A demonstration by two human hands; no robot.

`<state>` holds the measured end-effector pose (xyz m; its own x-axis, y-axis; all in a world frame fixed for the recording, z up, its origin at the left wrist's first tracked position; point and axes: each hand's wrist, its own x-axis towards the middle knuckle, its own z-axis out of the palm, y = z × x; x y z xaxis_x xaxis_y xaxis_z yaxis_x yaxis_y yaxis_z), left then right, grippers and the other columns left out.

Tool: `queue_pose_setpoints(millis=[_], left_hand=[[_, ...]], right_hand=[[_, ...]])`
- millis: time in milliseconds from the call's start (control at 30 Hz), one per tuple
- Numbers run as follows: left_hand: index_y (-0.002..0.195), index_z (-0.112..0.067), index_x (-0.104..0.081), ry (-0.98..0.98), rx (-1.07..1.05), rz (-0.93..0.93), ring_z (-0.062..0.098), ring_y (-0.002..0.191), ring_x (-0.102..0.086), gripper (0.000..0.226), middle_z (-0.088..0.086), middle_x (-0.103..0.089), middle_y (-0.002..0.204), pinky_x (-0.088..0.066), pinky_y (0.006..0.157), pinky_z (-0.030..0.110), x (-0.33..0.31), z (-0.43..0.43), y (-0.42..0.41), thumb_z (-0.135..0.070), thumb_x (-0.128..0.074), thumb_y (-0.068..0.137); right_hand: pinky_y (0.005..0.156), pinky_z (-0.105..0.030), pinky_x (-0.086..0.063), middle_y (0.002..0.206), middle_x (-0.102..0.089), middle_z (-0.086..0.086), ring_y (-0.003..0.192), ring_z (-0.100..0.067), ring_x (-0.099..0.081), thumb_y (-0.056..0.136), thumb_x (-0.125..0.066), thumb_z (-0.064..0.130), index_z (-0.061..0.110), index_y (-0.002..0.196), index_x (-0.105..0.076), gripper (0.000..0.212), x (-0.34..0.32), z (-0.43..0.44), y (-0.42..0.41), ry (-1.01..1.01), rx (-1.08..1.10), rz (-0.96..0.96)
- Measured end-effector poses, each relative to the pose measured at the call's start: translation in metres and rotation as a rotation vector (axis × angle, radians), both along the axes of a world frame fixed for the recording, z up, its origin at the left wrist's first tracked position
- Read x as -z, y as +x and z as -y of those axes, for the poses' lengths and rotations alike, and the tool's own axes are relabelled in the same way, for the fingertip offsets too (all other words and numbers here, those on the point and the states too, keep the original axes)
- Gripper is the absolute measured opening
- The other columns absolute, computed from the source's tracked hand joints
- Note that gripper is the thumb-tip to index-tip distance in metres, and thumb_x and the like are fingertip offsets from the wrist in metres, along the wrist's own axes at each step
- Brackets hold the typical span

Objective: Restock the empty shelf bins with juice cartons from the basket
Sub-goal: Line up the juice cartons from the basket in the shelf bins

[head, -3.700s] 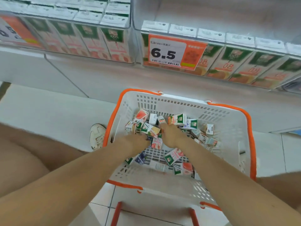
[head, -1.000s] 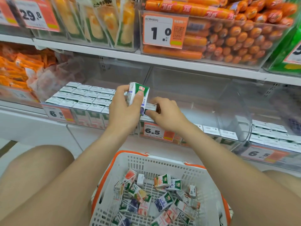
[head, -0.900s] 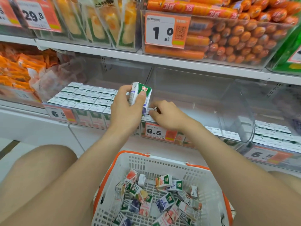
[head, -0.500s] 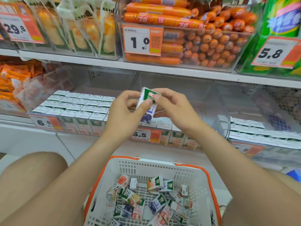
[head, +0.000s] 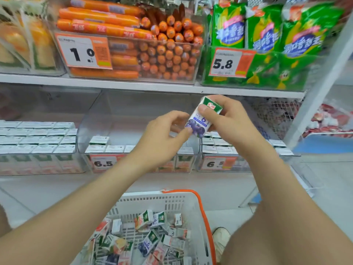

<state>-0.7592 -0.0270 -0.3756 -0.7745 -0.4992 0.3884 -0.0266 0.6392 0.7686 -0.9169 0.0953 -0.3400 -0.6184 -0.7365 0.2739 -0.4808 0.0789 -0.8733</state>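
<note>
A small juice carton [head: 199, 122] with a green top and blueberry picture is held tilted in front of the shelf. My right hand [head: 229, 123] grips its upper part, thumb across the front. My left hand [head: 162, 134] pinches its lower left corner. Behind the hands, a clear middle bin [head: 131, 115] holds a front row of cartons and one more behind; the space behind is bare. The left bin [head: 38, 134] is packed with cartons, and the right bin [head: 215, 148] holds some. Below, the white basket [head: 152, 199] with an orange rim holds several loose cartons [head: 149, 243].
The shelf above carries orange sausages [head: 156, 54] and green snack bags [head: 267, 35] behind price tags. A white shelf upright [head: 317, 79] slants at the right. My knees flank the basket, and a shoe [head: 219, 238] sits on the tiled floor beside it.
My hands rose from the basket to the shelf; the right hand put a carton in the middle bin. The blueberry carton passed from left hand to right and moved rightward; the view swung right.
</note>
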Motion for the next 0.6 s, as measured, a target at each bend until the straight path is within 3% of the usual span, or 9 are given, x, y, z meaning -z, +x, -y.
queue_pose_setpoints(millis=[67, 133, 200, 300, 400, 500, 600], left_hand=[[0.131, -0.022, -0.065, -0.177, -0.036, 0.048, 0.010, 0.108, -0.066, 0.033, -0.007, -0.071, 0.119, -0.053, 0.097, 0.036, 0.008, -0.010, -0.021, -0.023, -0.066, 0.098], [0.133, -0.019, -0.062, -0.318, -0.009, 0.124, 0.018, 0.119, -0.058, 0.036, 0.000, -0.064, 0.127, -0.046, 0.103, 0.036, 0.017, -0.018, -0.040, -0.022, -0.062, 0.098], [0.133, -0.018, -0.062, -0.412, 0.031, 0.193, 0.021, 0.127, -0.051, 0.035, 0.001, -0.059, 0.132, -0.042, 0.108, 0.038, 0.026, -0.026, -0.055, -0.026, -0.060, 0.099], [0.126, -0.017, -0.065, -0.572, 0.056, 0.221, 0.025, 0.127, -0.050, 0.032, 0.002, -0.061, 0.126, -0.035, 0.118, 0.043, 0.042, -0.033, -0.075, -0.033, -0.058, 0.100], [0.122, -0.016, -0.066, -0.672, 0.054, 0.251, 0.028, 0.123, -0.050, 0.033, 0.003, -0.061, 0.117, -0.020, 0.128, 0.049, 0.057, -0.039, -0.087, -0.037, -0.055, 0.100], [0.120, -0.017, -0.068, -0.754, 0.045, 0.325, 0.030, 0.124, -0.047, 0.038, 0.001, -0.064, 0.111, -0.014, 0.129, 0.054, 0.068, -0.044, -0.089, -0.043, -0.047, 0.102], [0.121, -0.019, -0.067, -0.786, 0.055, 0.365, 0.032, 0.129, -0.042, 0.038, 0.000, -0.066, 0.111, -0.010, 0.130, 0.055, 0.073, -0.044, -0.088, -0.044, -0.045, 0.102]], right_hand=[[0.087, -0.039, -0.057, 0.104, -0.074, 0.007, 0.094, -0.017, -0.070, 0.097, -0.068, 0.033, 0.027, 0.120, -0.067, 0.024, 0.000, -0.019, -0.030, 0.080, 0.143, -0.241], [0.087, -0.031, -0.045, 0.119, -0.067, 0.003, 0.107, -0.017, -0.061, 0.098, -0.068, 0.027, 0.023, 0.130, -0.060, 0.033, 0.004, -0.036, -0.059, 0.195, 0.247, -0.415], [0.086, -0.037, -0.044, 0.127, -0.061, -0.010, 0.113, -0.032, -0.056, 0.098, -0.070, 0.017, 0.020, 0.131, -0.056, 0.036, 0.012, -0.046, -0.087, 0.280, 0.296, -0.440], [0.078, -0.047, -0.050, 0.126, -0.057, -0.019, 0.104, -0.040, -0.055, 0.094, -0.071, 0.002, 0.019, 0.129, -0.056, 0.043, 0.028, -0.053, -0.124, 0.417, 0.384, -0.511], [0.080, -0.042, -0.046, 0.127, -0.049, -0.018, 0.106, -0.042, -0.052, 0.092, -0.069, -0.006, 0.021, 0.135, -0.058, 0.053, 0.047, -0.058, -0.147, 0.527, 0.441, -0.565], [0.092, -0.049, -0.049, 0.130, -0.054, -0.022, 0.119, -0.045, -0.050, 0.093, -0.072, 0.000, 0.014, 0.135, -0.064, 0.044, 0.060, -0.056, -0.155, 0.654, 0.324, -0.572], [0.085, -0.051, -0.052, 0.116, -0.064, -0.026, 0.112, -0.047, -0.057, 0.097, -0.067, 0.003, 0.003, 0.118, -0.065, 0.021, 0.069, -0.051, -0.158, 0.759, 0.199, -0.594]])
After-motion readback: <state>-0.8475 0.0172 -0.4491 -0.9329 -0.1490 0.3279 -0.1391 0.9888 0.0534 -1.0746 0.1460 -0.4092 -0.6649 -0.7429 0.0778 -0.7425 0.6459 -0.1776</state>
